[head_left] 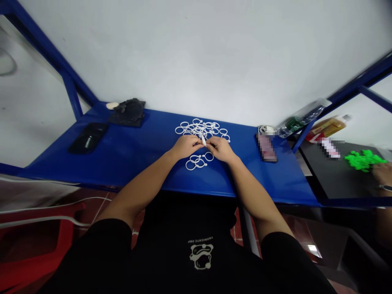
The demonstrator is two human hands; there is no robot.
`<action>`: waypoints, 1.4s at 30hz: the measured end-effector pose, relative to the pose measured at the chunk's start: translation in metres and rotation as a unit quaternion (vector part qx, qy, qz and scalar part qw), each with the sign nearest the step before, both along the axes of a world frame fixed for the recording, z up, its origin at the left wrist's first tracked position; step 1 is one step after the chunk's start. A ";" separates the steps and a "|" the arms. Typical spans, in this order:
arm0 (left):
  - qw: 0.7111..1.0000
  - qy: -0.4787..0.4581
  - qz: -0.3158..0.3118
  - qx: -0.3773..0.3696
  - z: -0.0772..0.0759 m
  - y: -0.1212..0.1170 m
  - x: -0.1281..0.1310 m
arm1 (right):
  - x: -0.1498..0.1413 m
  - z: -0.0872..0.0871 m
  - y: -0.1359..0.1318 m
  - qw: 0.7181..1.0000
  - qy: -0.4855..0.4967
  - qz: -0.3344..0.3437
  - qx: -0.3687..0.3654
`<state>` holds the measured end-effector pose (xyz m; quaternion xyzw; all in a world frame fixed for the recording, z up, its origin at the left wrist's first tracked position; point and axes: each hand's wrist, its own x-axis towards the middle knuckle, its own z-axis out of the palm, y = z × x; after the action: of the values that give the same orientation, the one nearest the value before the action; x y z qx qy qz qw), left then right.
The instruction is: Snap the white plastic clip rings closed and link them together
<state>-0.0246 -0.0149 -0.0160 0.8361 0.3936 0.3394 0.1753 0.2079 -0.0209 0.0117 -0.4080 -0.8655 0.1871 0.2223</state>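
Observation:
My left hand [185,146] and my right hand [221,148] meet over the blue table [147,159], both with fingers pinched. Between their fingertips they hold one white plastic ring [203,140], seen nearly edge-on. Just beyond the hands lies a loose pile of several white rings [199,127], each with a small tab or knob. Nearer to me, a few more white rings [196,162] lie overlapping, and a single one [208,157] rests close beneath my right hand. The fingertips partly hide the held ring.
A black pouch [88,138] and a crumpled black bag [128,112] lie at left. On the right are a phone [267,147], a white cable [267,130] and a plastic bottle [301,118]. Another person's hand [382,173] touches green pieces [363,160] on a dark table.

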 end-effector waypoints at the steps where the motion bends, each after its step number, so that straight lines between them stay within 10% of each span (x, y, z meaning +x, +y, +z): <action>1: 1.000 0.002 -0.002 0.000 0.000 0.000 -0.001 | 0.000 0.000 0.000 1.000 -0.004 -0.002 0.000; 22: 0.987 0.091 0.101 -0.084 -0.002 0.011 -0.010 | 0.009 -0.007 0.009 0.998 -0.055 0.034 0.027; 34: 0.990 0.084 0.093 -0.064 -0.008 0.015 -0.013 | 0.019 -0.012 0.019 0.987 -0.102 -0.127 0.012; 42: 0.992 0.070 0.095 -0.050 -0.013 0.016 -0.011 | 0.013 -0.019 0.019 0.990 -0.096 -0.100 0.011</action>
<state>-0.0354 0.0016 -0.0295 0.8070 0.4988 0.2752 0.1555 0.2208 -0.0019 -0.0071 -0.5060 -0.8398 0.1140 0.1604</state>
